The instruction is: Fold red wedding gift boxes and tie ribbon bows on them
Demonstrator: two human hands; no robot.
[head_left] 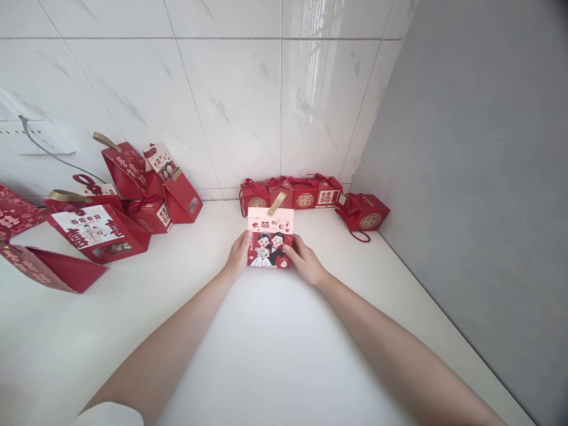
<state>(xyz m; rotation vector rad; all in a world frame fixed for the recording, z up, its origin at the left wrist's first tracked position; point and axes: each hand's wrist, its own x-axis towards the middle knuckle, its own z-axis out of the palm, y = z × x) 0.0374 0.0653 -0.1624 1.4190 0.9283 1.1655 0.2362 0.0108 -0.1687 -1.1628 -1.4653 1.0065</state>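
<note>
I see the left hand [238, 255] and right hand [306, 260] with a snug grip on opposite sides of the couple-printed box [268, 245], held upright between them; light, even pressure should spare its walls. The tabletop [275, 355] leaves room sideways; behind, ribboned boxes [305, 196] line the tiled wall [226, 112].

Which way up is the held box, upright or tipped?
Upright: the couple-print box has its gold strap at the top and printed figures heads-up, between left hand and right hand. Contents: cannot tell.
</note>
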